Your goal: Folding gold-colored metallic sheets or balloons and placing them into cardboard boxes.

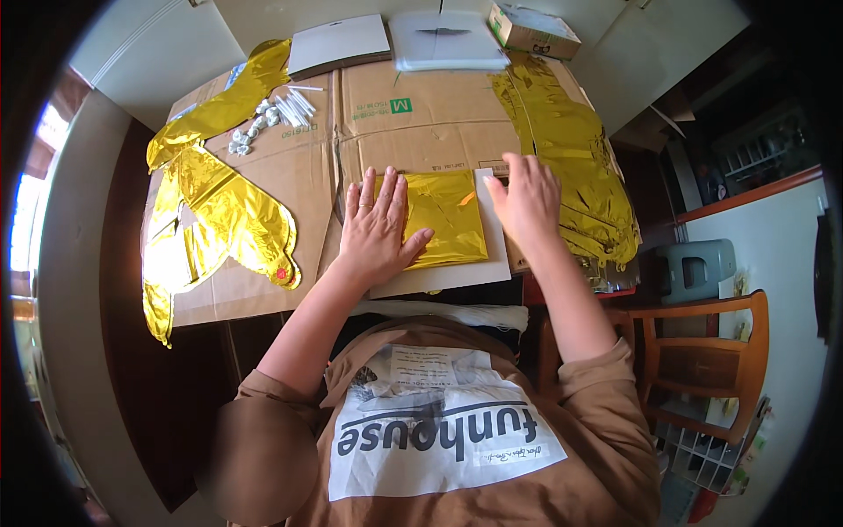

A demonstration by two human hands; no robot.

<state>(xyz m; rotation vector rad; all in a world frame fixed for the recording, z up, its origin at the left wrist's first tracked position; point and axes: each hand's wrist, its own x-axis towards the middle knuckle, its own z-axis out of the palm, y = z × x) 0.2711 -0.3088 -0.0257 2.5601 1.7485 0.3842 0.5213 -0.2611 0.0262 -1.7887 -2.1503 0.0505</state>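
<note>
A folded square of shiny gold foil, which looks like a flattened foil balloon, lies on a white card near the table's front edge. My left hand rests flat on the foil's left part, fingers spread. Over the card's right edge is my right hand, its thumb apart from its loosely bent fingers, with nothing visible in it. Whether it touches the card is hard to see. A small orange patch shows on the foil near its upper right corner.
Unfolded gold foil balloons lie at the left and right. White sticks and small wrapped bundles sit upper left. Along the back are a white card stack, clear plastic sleeves and a box. Cardboard covers the table.
</note>
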